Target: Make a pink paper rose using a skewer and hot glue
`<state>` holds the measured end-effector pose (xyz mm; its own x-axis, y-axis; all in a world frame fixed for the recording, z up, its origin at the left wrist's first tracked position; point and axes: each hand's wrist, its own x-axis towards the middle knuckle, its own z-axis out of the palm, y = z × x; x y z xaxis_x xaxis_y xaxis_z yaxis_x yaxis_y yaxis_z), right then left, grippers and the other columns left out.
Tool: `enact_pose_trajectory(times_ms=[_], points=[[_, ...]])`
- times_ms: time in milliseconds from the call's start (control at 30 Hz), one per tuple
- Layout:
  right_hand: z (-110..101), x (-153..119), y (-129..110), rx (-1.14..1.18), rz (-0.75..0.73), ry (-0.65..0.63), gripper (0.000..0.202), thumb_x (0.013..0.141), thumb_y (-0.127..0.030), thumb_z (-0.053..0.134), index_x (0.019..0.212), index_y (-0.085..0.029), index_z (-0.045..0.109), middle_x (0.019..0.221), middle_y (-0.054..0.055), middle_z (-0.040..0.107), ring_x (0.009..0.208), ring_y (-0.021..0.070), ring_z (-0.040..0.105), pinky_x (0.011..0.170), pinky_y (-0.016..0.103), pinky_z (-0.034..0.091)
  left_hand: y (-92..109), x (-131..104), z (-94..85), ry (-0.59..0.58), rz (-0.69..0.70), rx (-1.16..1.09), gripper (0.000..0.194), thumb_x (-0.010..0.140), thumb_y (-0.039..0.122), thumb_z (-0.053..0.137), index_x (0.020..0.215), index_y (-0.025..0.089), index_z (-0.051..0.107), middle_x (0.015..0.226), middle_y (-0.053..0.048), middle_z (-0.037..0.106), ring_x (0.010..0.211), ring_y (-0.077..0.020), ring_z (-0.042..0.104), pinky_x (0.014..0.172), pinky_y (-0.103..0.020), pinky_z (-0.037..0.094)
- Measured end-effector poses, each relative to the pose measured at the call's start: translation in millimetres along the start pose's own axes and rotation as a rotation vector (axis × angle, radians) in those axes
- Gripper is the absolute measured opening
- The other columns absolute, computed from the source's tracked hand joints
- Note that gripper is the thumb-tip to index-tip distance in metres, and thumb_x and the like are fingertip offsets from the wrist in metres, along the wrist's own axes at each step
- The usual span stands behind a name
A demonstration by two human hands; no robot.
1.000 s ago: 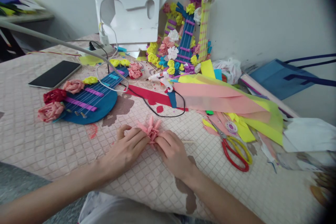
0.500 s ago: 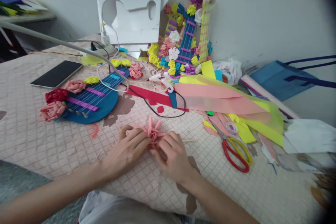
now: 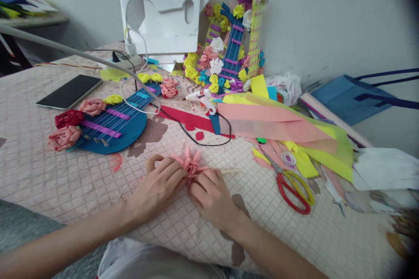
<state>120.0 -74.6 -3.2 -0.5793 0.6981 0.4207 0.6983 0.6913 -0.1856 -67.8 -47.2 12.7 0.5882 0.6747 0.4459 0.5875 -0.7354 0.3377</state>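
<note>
The pink paper flower (image 3: 191,167) sits low over the tabletop (image 3: 271,235), between the person's two hands. Pointed petals spread like a star from a tightly folded, crumpled middle; the upper ones show clearly, while fingers cover parts of both sides and the lower edge. The left hand (image 3: 165,182) has its grip pinched on the flower's left side, and the right hand (image 3: 211,194) has its grip closed on the right side, its fingertips partly hidden.

A thin stick (image 3: 232,171) lies just beyond the right hand, partly behind it. Farther off, the black cord (image 3: 209,144) of a white glue gun (image 3: 198,95) loops over a red strip (image 3: 180,117). To the left lies a blue guitar shape (image 3: 132,133) trimmed with paper flowers; to the right are open scissors (image 3: 279,170) with red and yellow handles, beside pink and yellow sheets (image 3: 271,124).
</note>
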Motion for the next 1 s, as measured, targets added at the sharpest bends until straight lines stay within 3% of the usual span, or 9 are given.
enact_pose_trajectory(times_ms=[333, 500, 633, 800, 1000], points=[[-2.2, 0.1, 0.6, 0.037, -0.046, -0.018, 0.015, 0.090, -0.013, 0.048, 0.082, -0.017, 0.061, 0.082, 0.005, 0.061, 0.085, 0.0190, 0.049, 0.080, 0.035, 0.043, 0.9, 1.1, -1.3, 0.004, -0.055, 0.021, 0.019, 0.094, 0.019, 0.041, 0.085, 0.018, 0.057, 0.081, -0.001, 0.062, 0.081, -0.0177, 0.053, 0.085, -0.040, 0.025], [-8.2, -0.4, 1.7, 0.146, 0.122, 0.129, 0.007, 0.090, -0.020, 0.051, 0.089, -0.017, 0.058, 0.088, 0.006, 0.061, 0.087, 0.0198, 0.051, 0.078, 0.037, 0.044, -0.6, -2.1, -2.6, -0.013, -0.034, 0.016, 0.021, 0.094, 0.018, 0.038, 0.088, 0.019, 0.058, 0.082, -0.001, 0.062, 0.082, -0.0171, 0.052, 0.085, -0.038, 0.024], [-7.2, -0.2, 4.3, 0.097, 0.216, 0.118, 0.009, 0.090, -0.020, 0.050, 0.097, -0.019, 0.057, 0.092, 0.007, 0.060, 0.086, 0.0209, 0.051, 0.074, 0.037, 0.043, -0.7, -4.4, -2.6, -0.035, -0.012, -0.008, 0.020, 0.095, 0.017, 0.038, 0.090, 0.019, 0.057, 0.084, 0.000, 0.063, 0.084, -0.0174, 0.053, 0.086, -0.038, 0.024], [-3.4, 2.3, 5.7, 0.062, 0.166, 0.094, 0.011, 0.092, -0.020, 0.048, 0.086, -0.018, 0.057, 0.087, 0.007, 0.060, 0.082, 0.0205, 0.049, 0.072, 0.037, 0.041, 0.1, -4.7, -1.5, -0.072, 0.011, 0.001, 0.017, 0.096, 0.018, 0.040, 0.091, 0.018, 0.057, 0.087, -0.001, 0.063, 0.086, -0.0187, 0.053, 0.085, -0.040, 0.026], [-5.6, 2.7, 3.9, 0.004, 0.115, 0.041, 0.016, 0.092, -0.015, 0.045, 0.083, -0.018, 0.058, 0.086, 0.006, 0.061, 0.081, 0.0199, 0.048, 0.070, 0.036, 0.037, 3.0, -4.9, -3.4, -0.012, 0.059, 0.030, 0.015, 0.096, 0.019, 0.042, 0.097, 0.019, 0.057, 0.090, -0.001, 0.064, 0.091, -0.0184, 0.053, 0.087, -0.039, 0.026]])
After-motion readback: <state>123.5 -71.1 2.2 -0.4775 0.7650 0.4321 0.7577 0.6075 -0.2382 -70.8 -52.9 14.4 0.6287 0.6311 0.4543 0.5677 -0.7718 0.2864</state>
